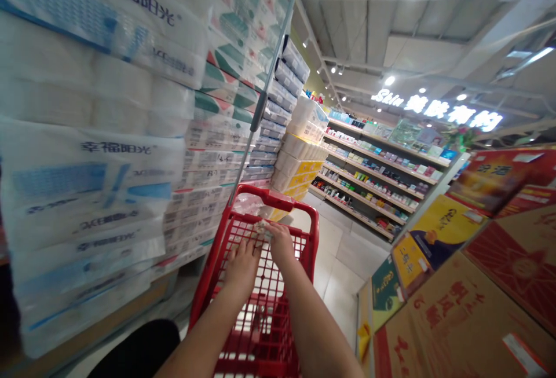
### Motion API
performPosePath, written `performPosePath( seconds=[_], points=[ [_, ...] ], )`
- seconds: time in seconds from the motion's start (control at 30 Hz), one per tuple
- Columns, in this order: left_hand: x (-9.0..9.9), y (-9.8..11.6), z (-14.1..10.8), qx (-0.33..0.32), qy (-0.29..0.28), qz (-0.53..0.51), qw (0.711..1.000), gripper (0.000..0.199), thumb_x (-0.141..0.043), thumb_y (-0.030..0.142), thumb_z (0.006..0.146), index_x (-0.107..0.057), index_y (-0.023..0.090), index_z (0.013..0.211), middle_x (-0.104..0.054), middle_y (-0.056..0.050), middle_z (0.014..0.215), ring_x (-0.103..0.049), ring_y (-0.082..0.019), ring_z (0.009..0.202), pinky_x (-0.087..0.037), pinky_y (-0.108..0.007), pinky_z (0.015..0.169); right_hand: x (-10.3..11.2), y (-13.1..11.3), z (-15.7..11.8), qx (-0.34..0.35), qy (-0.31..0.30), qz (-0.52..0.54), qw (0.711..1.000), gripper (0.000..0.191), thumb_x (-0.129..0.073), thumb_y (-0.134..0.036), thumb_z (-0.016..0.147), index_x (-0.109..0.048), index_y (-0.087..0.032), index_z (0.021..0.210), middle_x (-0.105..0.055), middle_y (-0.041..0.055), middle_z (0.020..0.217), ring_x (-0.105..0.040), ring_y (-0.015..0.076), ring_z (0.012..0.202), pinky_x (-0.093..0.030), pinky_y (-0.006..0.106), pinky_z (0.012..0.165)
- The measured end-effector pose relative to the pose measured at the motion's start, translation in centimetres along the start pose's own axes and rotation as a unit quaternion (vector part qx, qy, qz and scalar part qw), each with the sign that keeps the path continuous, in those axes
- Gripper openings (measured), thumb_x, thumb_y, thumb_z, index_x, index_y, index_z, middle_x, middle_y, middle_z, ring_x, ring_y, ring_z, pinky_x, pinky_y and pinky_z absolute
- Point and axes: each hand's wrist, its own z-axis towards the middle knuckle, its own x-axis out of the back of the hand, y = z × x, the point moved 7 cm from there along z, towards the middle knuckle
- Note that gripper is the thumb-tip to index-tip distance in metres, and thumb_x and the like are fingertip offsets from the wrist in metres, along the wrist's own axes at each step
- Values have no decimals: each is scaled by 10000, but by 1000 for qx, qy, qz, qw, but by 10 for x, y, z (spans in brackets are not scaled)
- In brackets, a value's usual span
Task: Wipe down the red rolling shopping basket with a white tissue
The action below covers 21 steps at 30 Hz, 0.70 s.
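Observation:
A red plastic shopping cart (313, 250) with a grid basket fills the lower middle of the head view. Both of my arms reach forward over it. My right hand (280, 240) has its fingers closed on a small crumpled whitish item (262, 227) above the far part of the cart. Just left of it, my left hand (244, 259) is palm down over the red grid, fingers slightly apart, and nothing shows in it. A thin metal pole (278, 48) with a dark grip slants up from behind the cart's far bar.
Stacked tissue packs (95, 181) rise close on the left. Cardboard boxes (460, 314) stand close on the right. Shelves of small goods (373, 172) stand farther ahead, past pale floor tiles (341, 274). A dark rounded shape is at the lower left.

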Motion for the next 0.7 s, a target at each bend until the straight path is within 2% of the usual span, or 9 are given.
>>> performPosePath(
  seconds=[0.13,0.17,0.3,0.43,0.6,0.7],
  points=[
    [-3,-3,1,10,-14,-3,1000,514,-374,39,845,-551,167,1311,-496,-138,1421,-360,-306,1368,-360,-466,1055,-7,-5,-10,61,-38,-10,997,421,-532,-31,813,-732,-280,1087,-696,11,1146,-581,197,1033,-460,314,960],
    [-4,-3,2,12,-17,-6,1000,520,-376,35,843,-547,171,1315,-492,-135,1425,-354,-304,1374,-354,-467,1061,-6,-5,-15,58,-35,-16,998,424,-530,-31,817,-729,-285,1092,-693,8,1152,-577,201,1035,-458,318,958],
    [-3,-2,2,9,-20,-19,1000,533,-367,42,859,-526,205,1341,-480,-126,1440,-358,-313,1375,-349,-483,1066,11,8,-33,-47,46,-59,996,516,-504,28,761,-705,-258,1142,-669,40,1185,-558,224,1071,-458,347,947],
    [0,-3,1,15,-9,-28,999,501,-335,59,883,-559,196,1310,-493,-141,1428,-362,-310,1377,-355,-485,1061,14,6,-43,-14,21,-57,998,530,-500,36,741,-716,-286,1103,-672,16,1170,-560,212,1066,-453,328,943],
    [-3,-4,-1,0,-11,-37,999,542,-362,37,855,-533,210,1339,-481,-126,1443,-354,-306,1385,-354,-471,1064,28,28,-55,-132,124,-60,982,540,-461,19,740,-678,-210,1178,-641,84,1229,-543,240,1143,-423,380,986],
    [-5,-6,-1,4,0,-29,1000,540,-333,46,867,-534,215,1339,-488,-130,1437,-366,-311,1377,-336,-496,1067,21,26,-58,-99,102,-33,989,584,-460,16,717,-662,-233,1204,-635,62,1241,-532,231,1165,-413,367,999]
  ],
)
